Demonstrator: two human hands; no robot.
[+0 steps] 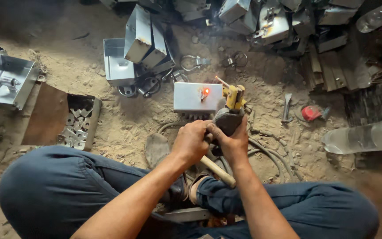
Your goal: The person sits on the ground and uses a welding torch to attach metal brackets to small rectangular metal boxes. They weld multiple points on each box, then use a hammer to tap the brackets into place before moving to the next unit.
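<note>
Both hands, the left hand [191, 142] and right hand [231, 140], clench the yellow holder [235, 97]; its rod tip glows on the box [197, 98] just beside it; a steady grip should keep the weld small.

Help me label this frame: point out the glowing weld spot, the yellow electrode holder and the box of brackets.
Weld spot [206, 91], head view: glowing centre, on the metal box.
Electrode holder [235, 97], head view: yellow body.
Box of brackets [94, 118], head view: right wall.
</note>
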